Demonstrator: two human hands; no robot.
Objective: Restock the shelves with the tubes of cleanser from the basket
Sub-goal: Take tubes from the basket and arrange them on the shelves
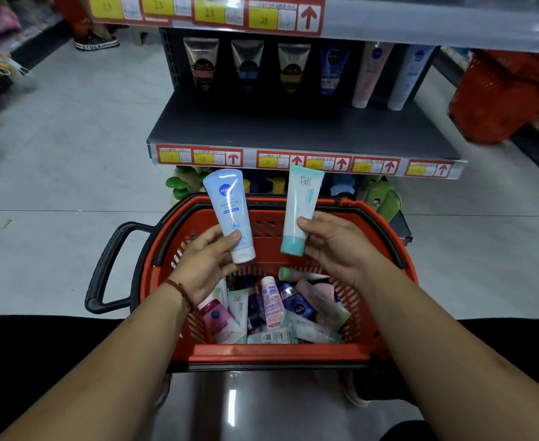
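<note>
left hand (pixel 209 265) fingers grip blue tube (pixel 229 211), right hand (pixel 331 246) fingers grip teal tube (pixel 300 214) | both caps down, long axes upright | shelf (pixel 293 128) ahead, above basket (pixel 274 356)

Your left hand (pixel 205 268) grips a pale blue tube (pixel 230 211) near its white cap, cap down; your right hand (pixel 331 246) pinches a white-and-teal tube (pixel 300 211) just above its teal cap, also cap down. Both are held over the red basket (pixel 271 354), which has more tubes (pixel 273 310) piled inside. Ahead, the dark shelf (pixel 293 132) carries a row of upright tubes (pixel 293 68) at the back, front part bare, red-and-yellow price tags (pixel 306 160) along its edge.
</note>
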